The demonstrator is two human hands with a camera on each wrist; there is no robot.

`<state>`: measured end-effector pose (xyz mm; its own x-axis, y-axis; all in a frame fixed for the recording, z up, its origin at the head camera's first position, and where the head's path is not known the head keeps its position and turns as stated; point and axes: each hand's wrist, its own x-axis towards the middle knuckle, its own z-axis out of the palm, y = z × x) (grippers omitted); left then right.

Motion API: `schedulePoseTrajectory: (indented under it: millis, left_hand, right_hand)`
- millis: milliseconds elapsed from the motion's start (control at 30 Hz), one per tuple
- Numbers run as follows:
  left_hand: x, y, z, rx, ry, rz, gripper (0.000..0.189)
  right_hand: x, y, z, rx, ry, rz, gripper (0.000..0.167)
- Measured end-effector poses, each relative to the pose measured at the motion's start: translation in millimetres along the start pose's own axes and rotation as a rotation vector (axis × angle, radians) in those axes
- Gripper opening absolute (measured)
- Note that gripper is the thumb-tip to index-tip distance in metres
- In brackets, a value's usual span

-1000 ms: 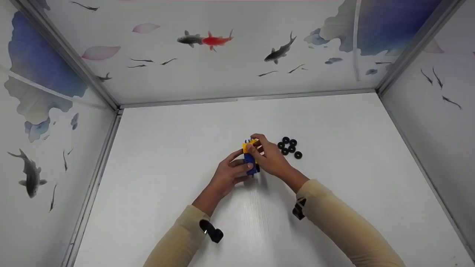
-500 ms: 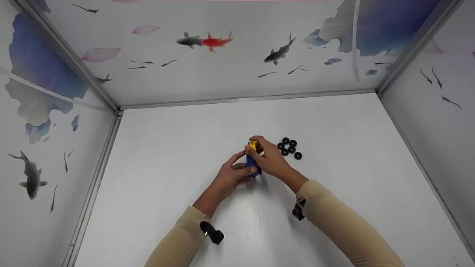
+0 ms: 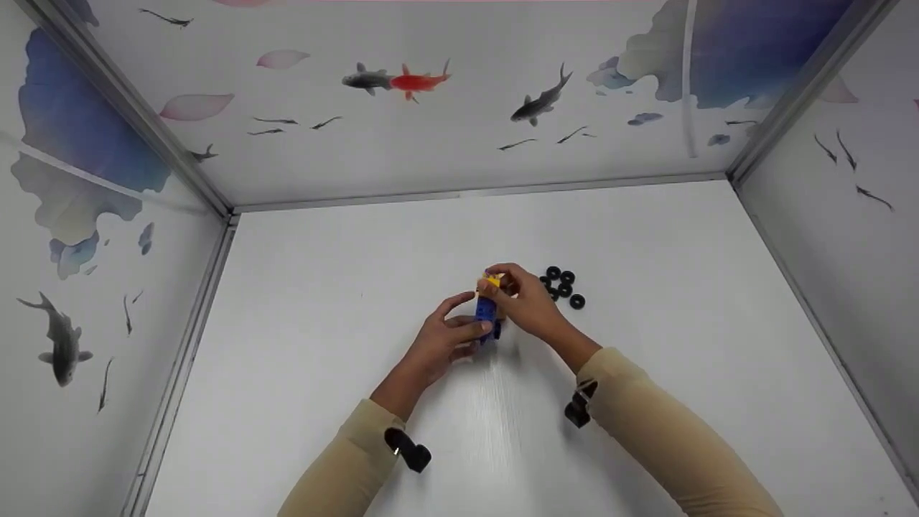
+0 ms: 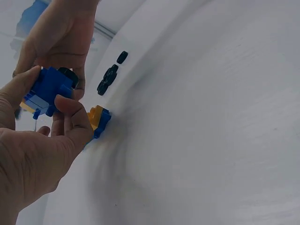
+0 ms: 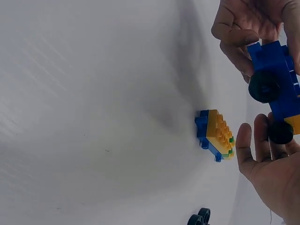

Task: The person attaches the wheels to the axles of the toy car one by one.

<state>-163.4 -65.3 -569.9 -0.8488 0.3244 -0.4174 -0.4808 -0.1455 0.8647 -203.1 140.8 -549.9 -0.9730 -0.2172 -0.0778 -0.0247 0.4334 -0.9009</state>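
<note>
Between both hands is a blue and yellow toy block car (image 3: 486, 309), raised off the table with its yellow end away from me. My left hand (image 3: 438, 343) grips the blue end between thumb and fingers. At the yellow end, my right hand (image 3: 533, 305) holds the car, thumb on the near face and fingers behind. In the right wrist view, two black wheels, one (image 5: 263, 87) near the middle and another (image 5: 281, 133) by the right fingers, sit on the blue body. A second blue and yellow block piece (image 5: 212, 131), with green bits, rests on the table below.
Several loose black wheels (image 3: 565, 290) lie on the white table (image 3: 330, 301) just right of the right hand. White panels (image 3: 459, 143) printed with fish enclose the table at the back and sides. Each sleeve carries a black wrist camera, such as the left one (image 3: 408, 449).
Over the last second the car has turned and shifted slightly right between the hands. The left index finger has come away from the yellow end. The right hand has edged right, overlapping some loose wheels.
</note>
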Motion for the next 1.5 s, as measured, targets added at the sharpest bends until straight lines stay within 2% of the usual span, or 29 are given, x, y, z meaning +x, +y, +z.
schedulePoseTrajectory:
  millis: [200,467,667,833,1033,1267,1500]
  left_hand:
    - [2.8,-0.3,-5.4,0.011,0.056,0.013,0.087]
    - [8.3,-1.6,-14.5,0.007,0.174,0.022,0.085]
    - [11.8,4.3,-15.5,-0.026,0.236,0.057,0.084]
    - [14.1,6.9,-15.0,-0.065,0.285,0.063,0.084]
    - [16.1,6.3,-14.1,-0.080,0.287,0.098,0.083]
    - [17.7,11.3,-10.6,-0.057,0.298,0.110,0.082]
    - [21.3,14.3,-7.1,-0.051,0.281,0.119,0.081]
  right_hand:
    - [0.3,3,-7,0.027,0.026,0.032,0.056]
    - [-1.7,10,-14,-0.038,0.022,0.113,0.066]
    - [-2.7,11,-17,0.024,-0.014,0.180,0.063]
    - [-7.3,14,-17,0.092,-0.066,0.182,0.057]
    - [-13.8,19,-17,0.149,-0.115,0.188,0.059]
    - [-20.6,19,-16,0.154,-0.172,0.177,0.061]
    - [-25.4,15,-10,0.118,-0.186,0.182,0.071]
